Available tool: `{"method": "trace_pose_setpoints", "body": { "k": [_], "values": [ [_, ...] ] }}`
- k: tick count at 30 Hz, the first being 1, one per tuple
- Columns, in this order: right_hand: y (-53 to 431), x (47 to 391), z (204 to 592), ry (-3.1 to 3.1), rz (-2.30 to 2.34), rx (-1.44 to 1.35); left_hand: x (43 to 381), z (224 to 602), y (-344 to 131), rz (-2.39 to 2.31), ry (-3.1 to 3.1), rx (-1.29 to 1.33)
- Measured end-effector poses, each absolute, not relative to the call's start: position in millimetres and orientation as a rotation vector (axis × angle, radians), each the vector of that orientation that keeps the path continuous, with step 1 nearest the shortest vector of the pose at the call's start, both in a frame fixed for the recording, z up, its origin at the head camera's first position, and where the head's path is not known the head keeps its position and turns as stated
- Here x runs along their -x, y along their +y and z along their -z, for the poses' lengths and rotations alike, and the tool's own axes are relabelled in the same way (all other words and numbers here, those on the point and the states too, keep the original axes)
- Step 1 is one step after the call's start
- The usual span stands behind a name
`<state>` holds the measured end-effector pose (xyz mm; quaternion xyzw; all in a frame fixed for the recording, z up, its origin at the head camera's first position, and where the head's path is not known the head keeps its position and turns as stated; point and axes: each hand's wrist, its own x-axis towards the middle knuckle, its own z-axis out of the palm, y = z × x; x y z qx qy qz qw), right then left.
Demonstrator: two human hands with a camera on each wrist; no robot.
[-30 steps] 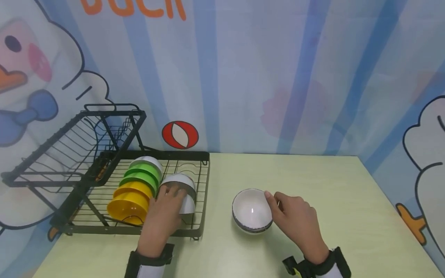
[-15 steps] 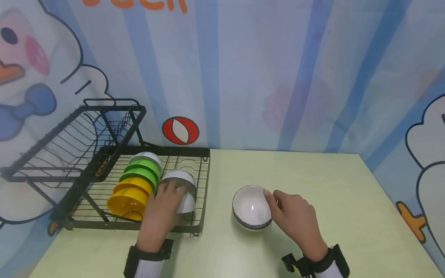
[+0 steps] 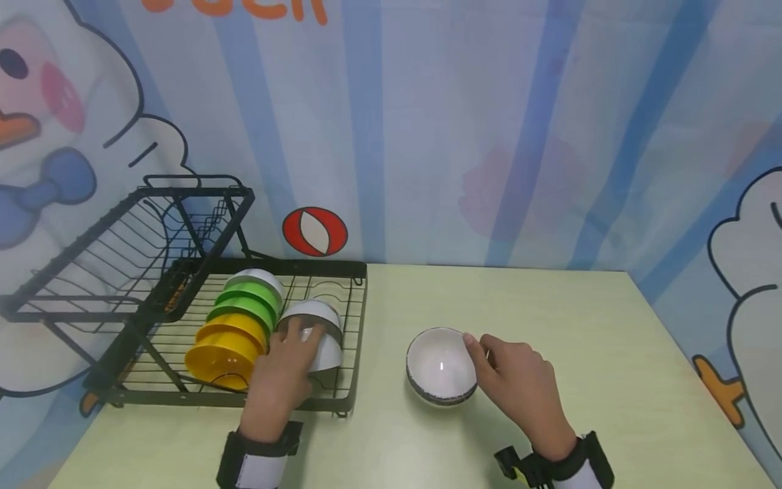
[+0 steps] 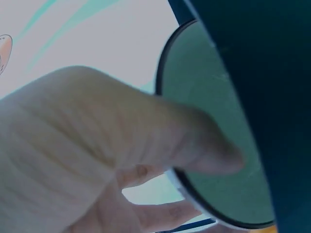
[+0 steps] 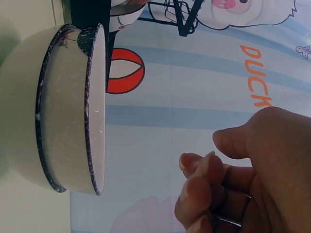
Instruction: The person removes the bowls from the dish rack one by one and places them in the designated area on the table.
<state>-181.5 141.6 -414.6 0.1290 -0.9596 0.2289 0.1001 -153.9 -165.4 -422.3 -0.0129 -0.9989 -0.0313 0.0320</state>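
My left hand [image 3: 280, 380] reaches over the front of the black dish rack [image 3: 247, 402] and grips a white bowl [image 3: 326, 354]. In the left wrist view, the thumb lies across the inside of this bowl [image 4: 233, 121], while other fingers show behind its rim. Another white bowl [image 3: 314, 310] leans just behind it in the rack. My right hand [image 3: 519, 380] hovers by the right side of white bowls [image 3: 441, 367] on the table. The right wrist view shows two nested bowls [image 5: 68, 107], dark-rimmed and upright, with a gap between them and the loosely curled fingers [image 5: 194, 194].
Left of the white bowls, a tilted row holds yellow bowls [image 3: 222, 356], green bowls [image 3: 247, 303] and a white bowl [image 3: 259, 275]. The rack's raised upper tier [image 3: 210, 261] stands at the left. A printed backdrop [image 3: 427, 136] rises behind the pale table [image 3: 519, 299].
The head view has tilted slightly. Both hands and all the bowls stay nearly where they were.
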Motion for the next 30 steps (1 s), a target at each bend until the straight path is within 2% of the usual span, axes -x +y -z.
{"method": "trace_pose_setpoints", "body": {
  "k": [9,30],
  "values": [
    [143.0,181.7,414.1,-2.841,-0.686,-0.379,157.2,430.9,-172.6,0.111,-3.013,-0.052],
    [148.1,183.3,411.1,-2.851,-0.722,-0.368,161.9,440.1,-173.8,0.094,-2.821,-0.09]
  ]
}}
